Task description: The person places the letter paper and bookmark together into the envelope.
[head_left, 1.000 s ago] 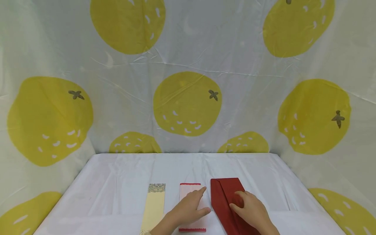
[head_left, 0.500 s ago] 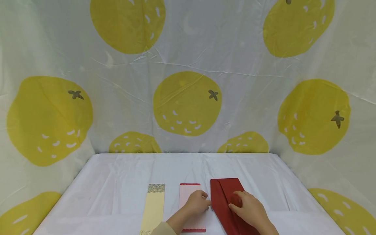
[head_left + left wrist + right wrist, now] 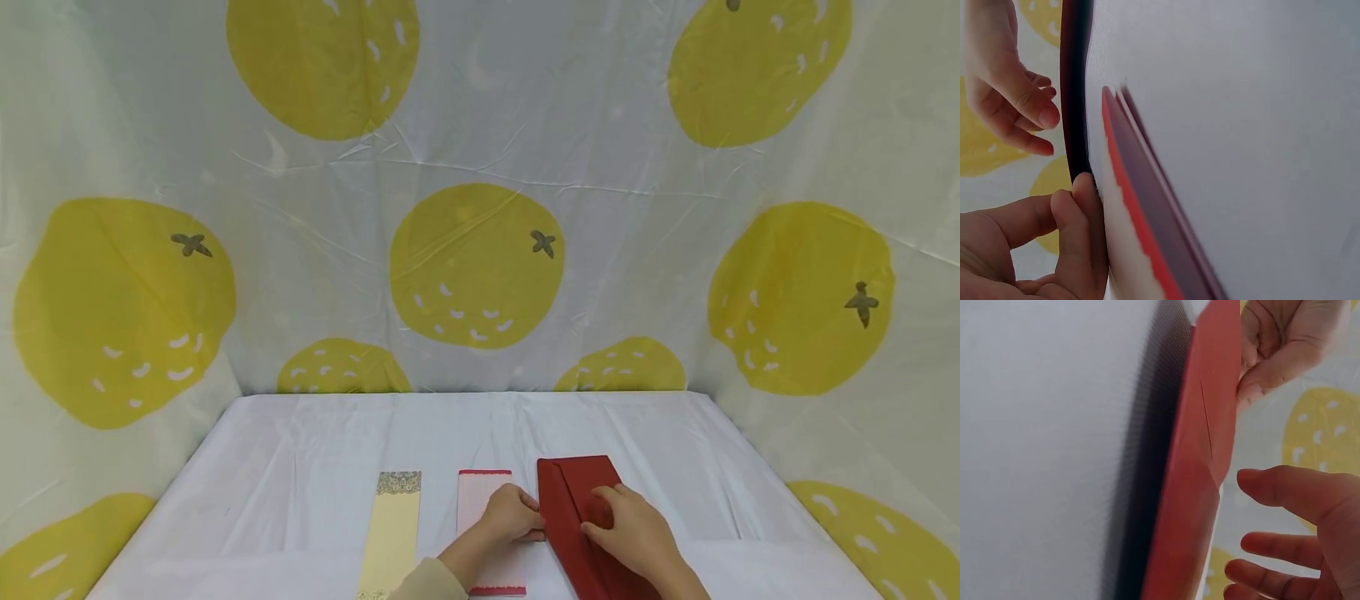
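Note:
A red paper envelope (image 3: 566, 508) with a folded flap lies on the table's right half, long side toward me. My left hand (image 3: 508, 512) is at its left edge, thumb and bent fingers pinching there; in the left wrist view the fingertips (image 3: 1084, 182) meet the dark envelope edge (image 3: 1075, 94). Over the envelope's right side hovers my right hand (image 3: 637, 533), fingers loosely curved and holding nothing; the right wrist view shows a gap between its thumb (image 3: 1272, 484) and the red paper (image 3: 1191, 475). Under my left hand lies a pink paper piece (image 3: 480, 492) with red ends, partly hidden.
Left of the pink piece lies a cream paper strip (image 3: 393, 525) with a patterned end. All three rest on a white-covered table (image 3: 300, 467). A white cloth with yellow fruit prints (image 3: 476, 267) hangs behind and along both sides.
My left hand has moved right from over the pink piece to the red envelope's left edge, its fingers bending in to pinch. The right hand has barely moved.

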Motion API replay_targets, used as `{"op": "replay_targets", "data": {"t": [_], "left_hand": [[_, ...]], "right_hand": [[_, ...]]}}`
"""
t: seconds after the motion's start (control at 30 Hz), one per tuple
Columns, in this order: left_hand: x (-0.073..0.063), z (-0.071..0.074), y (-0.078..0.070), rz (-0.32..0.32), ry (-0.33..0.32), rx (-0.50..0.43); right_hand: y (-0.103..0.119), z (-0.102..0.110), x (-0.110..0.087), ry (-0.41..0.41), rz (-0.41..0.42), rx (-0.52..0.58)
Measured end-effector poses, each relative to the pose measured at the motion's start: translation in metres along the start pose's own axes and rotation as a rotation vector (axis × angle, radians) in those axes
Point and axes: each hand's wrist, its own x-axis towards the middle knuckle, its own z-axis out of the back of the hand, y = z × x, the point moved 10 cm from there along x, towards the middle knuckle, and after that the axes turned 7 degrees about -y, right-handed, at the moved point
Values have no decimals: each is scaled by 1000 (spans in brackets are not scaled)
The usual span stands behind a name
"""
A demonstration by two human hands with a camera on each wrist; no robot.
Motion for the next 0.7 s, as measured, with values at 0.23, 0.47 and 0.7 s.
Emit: {"op": "replay_targets", "data": {"t": [0.23, 0.47, 0.7], "left_hand": [[-2, 1, -1, 5, -22, -48], [-4, 2, 0, 15, -24, -119], [-5, 4, 0, 13, -15, -140]], "right_hand": [[5, -1, 0, 5, 15, -9], [9, 0, 1, 0, 21, -10], [9, 3, 1, -18, 25, -6]]}}
